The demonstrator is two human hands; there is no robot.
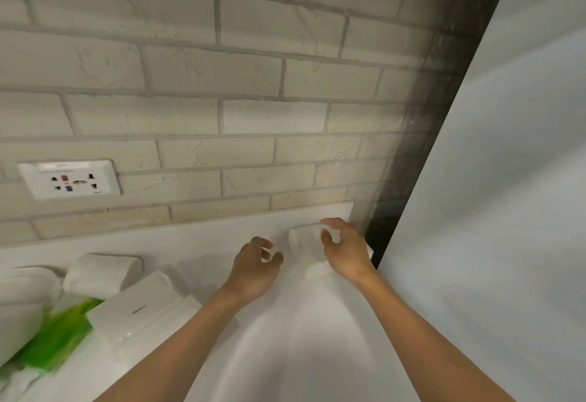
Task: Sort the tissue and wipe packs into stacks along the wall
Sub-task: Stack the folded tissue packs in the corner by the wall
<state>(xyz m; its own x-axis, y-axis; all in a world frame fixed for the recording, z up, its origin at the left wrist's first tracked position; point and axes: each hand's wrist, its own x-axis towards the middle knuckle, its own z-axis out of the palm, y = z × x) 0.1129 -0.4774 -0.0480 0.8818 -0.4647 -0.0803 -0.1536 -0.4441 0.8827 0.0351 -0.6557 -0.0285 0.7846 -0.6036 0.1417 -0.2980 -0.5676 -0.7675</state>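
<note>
Head view: a white tabletop [285, 338] runs under a pale brick wall [253, 84]; a tall white panel [507, 179] stands past its right end.
White pack [302, 236]: lies in the tabletop's far right corner, close under the wall.
Right hand [347, 254]: arched over that pack, fingers [333, 221] half curled with a gap to the thumb. I cannot tell whether they grip it or only hover.
Left hand [253, 270]: just beside the pack's left end, fingers [264, 243] loosely curled, holding nothing.
Unsorted heap: a green pack [60, 335], a flat white pack [133, 309] and other white packs crowd the left edge, well apart from the corner.
Risk, sorting: white wrappers on a white top hide their edges, so a stack could go up crooked and slide.
Risk, corner: a dark gap [379, 243] opens between tabletop and panel, and a nudged pack could drop into it.
</note>
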